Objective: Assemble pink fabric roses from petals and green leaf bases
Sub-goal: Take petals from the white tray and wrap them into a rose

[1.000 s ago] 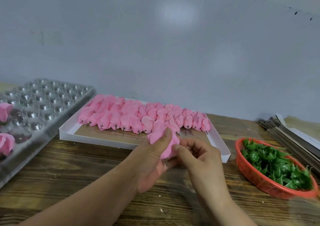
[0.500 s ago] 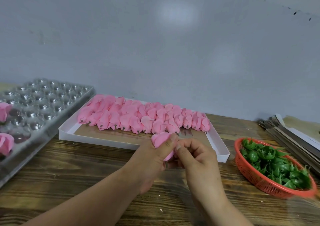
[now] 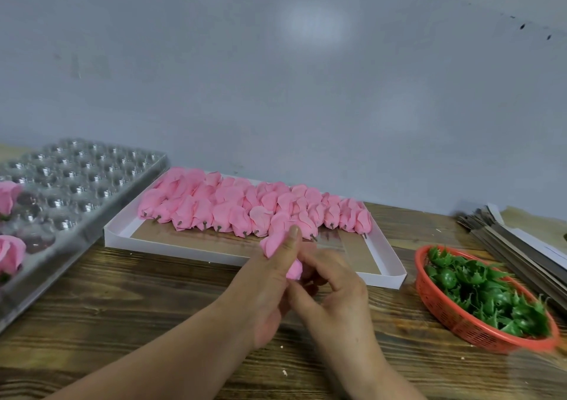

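My left hand (image 3: 270, 286) grips a pink fabric rose bud (image 3: 276, 243) above the wooden table, thumb lying up along its petals. My right hand (image 3: 334, 289) meets it from the right, fingers curled at the bud's lower end; what they pinch is hidden. Behind the hands a white tray (image 3: 389, 264) holds rows of pink petal buds (image 3: 245, 209) with short stems. A red basket (image 3: 441, 310) at the right is filled with green leaf bases (image 3: 491, 295).
A clear plastic cavity tray (image 3: 92, 191) lies at the left with two finished pink roses (image 3: 10, 249) in its near cells. Flat grey card strips (image 3: 515, 246) are stacked at the far right. A grey wall stands close behind.
Both hands have shifted slightly toward me and down, and the bud has been turned in my left hand so less of it shows. My right fingers have curled tighter under it.
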`<state>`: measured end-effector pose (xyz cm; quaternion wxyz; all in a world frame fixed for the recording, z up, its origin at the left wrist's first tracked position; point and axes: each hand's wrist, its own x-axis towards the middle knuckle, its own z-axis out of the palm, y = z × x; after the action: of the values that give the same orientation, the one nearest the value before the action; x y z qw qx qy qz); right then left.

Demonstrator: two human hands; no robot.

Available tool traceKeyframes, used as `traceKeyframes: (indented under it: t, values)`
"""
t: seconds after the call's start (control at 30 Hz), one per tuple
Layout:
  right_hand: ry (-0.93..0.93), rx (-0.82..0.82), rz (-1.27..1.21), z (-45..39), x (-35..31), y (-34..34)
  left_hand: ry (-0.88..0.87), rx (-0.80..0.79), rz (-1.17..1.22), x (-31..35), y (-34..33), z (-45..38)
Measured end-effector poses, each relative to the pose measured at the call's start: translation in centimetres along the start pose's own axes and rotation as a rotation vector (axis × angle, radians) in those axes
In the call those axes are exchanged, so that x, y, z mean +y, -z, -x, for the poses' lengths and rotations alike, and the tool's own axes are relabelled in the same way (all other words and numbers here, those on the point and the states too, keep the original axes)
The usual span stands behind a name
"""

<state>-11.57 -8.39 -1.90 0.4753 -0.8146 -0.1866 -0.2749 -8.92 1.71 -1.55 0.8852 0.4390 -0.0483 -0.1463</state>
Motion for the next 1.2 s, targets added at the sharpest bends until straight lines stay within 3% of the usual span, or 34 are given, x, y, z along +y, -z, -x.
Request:
traceKeyframes:
  t: [0.23,0.33,0.43,0.57,0.67,0.93,1.2]
  values:
    - [-0.104,-0.118,-0.279,-0.8,-0.5,1.0,0.073,-0.249,0.008,0.4,0.7,0.1]
    - [-0.161,-0.144,-0.372,-0.8,-0.2,0.9,0.093,-0.219,0.062,0.2,0.8,-0.1]
    - [-0.268,-0.045,-0.496,-0.5,0.5,0.2,0.068,-0.119,0.123,0.1,0.3,-0.1]
    - [-0.195,0.005,-0.278,0.4,0.7,-0.8,0.069,0.025,0.115,0.2,-0.3,0.0]
    - [-0.109,0.052,-0.091,0.5,0.6,-0.9,0.076,0.035,0.114,0.0,-0.7,0.2]
    - [-0.184,0.003,-0.331,-0.2,-0.1,-0.1,0.033,-0.089,0.046,0.6,-0.6,0.7]
    - [-0.157,-0.003,-0.246,-0.1,-0.1,-0.2,-0.003,-0.16,0.054,0.7,-0.5,0.7]
